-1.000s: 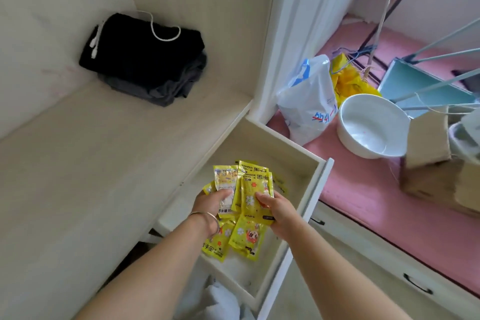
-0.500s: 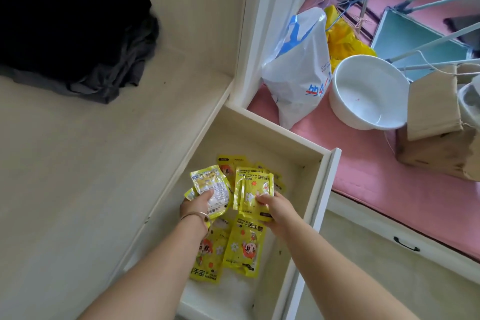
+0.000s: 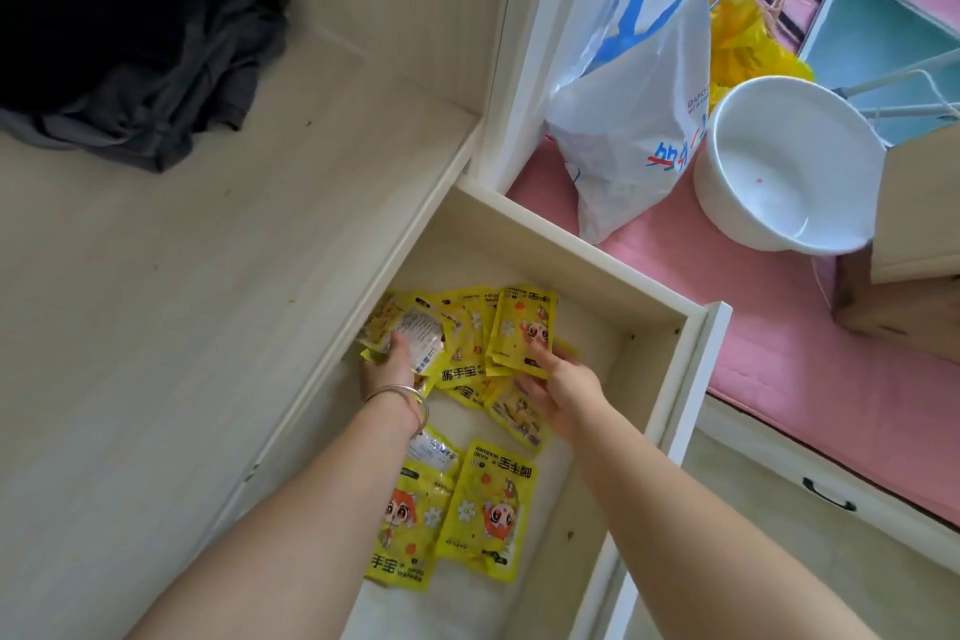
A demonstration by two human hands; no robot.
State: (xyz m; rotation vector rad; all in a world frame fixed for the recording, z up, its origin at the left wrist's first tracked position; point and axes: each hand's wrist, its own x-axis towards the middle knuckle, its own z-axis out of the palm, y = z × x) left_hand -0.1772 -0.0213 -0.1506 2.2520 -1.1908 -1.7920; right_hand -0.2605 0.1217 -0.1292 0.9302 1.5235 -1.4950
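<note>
Down went both hands into the drawer: left hand clutched a packet bunch mid-frame, right hand pinched a yellow stack beside it. Loose packets lay below, one half-hidden under the left wrist. White bag and basin sat upper right; dark clothes were cut off upper left.

about twelve yellow packets, two hands, one basin, one bag

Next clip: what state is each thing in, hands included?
Drawer, pulled open.
Yellow packets, lying loose in the drawer.
Left hand, grips a few packets.
Right hand, pinches a small stack of packets.
White basin, upright, empty.
Plastic bag, standing, crumpled.
Dark clothes, bunched on the shelf.
Lower drawer, closed.
</note>
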